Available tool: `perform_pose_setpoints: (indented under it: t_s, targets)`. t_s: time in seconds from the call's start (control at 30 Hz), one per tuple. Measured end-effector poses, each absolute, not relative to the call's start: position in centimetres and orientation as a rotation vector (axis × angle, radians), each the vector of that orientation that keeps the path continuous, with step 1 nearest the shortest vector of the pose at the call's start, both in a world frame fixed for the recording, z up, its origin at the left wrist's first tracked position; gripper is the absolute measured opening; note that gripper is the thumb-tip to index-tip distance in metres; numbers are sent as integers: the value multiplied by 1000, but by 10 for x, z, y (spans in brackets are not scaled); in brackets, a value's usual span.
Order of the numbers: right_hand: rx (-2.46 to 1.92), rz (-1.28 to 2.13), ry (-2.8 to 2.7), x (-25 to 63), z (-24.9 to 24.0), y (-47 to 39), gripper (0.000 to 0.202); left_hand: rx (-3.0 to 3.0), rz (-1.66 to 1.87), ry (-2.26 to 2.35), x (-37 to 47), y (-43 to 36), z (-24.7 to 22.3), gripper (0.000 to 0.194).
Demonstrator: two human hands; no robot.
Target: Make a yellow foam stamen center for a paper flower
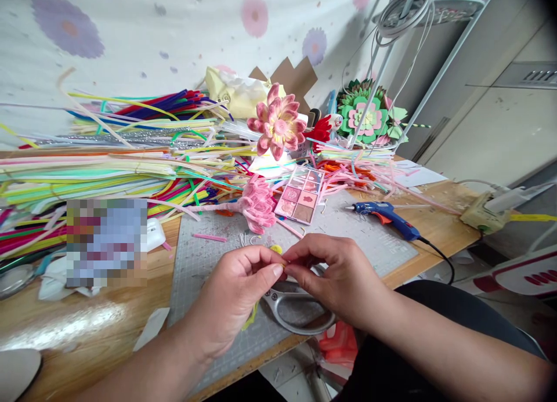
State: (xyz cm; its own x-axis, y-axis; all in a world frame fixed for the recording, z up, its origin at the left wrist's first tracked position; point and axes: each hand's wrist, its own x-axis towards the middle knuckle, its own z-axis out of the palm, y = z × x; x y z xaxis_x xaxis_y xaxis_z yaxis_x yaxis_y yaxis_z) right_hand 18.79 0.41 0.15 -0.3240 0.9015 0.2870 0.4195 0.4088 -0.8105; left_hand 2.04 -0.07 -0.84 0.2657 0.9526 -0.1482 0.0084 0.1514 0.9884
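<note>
My left hand (246,283) and my right hand (337,271) meet over the cutting mat, thumbs and fingertips pinched together. Between them is a small piece of yellow pipe cleaner (276,249), mostly covered by the fingers. More yellow pipe cleaner (249,322) shows below my left hand. Scissors (300,318) with grey handles lie on the mat under my hands, their blades partly hidden. Just beyond rests a pink pipe-cleaner flower (257,205) on its side, its fuzzy stem pointing left. A makeup palette (300,194) is beside it.
Bundles of coloured pipe cleaners (91,173) fill the table's left and back. A blue glue gun (385,215) lies on the right of the grey cutting mat (204,263), its cord running off the edge. A pink-and-yellow flower (278,123) stands behind. A power strip (485,213) sits far right.
</note>
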Motion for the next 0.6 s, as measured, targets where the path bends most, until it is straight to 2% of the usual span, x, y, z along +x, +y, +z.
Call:
perform_pose_setpoints:
  t_s: [0.23,0.6]
  targets:
    - [-1016,742,-1900,186,2,2,10,1119,919,1045,22,-1,-8,5]
    - [-1100,910,-1829,183,-4,3,9,1196,928,1078,21,-2,-6,7]
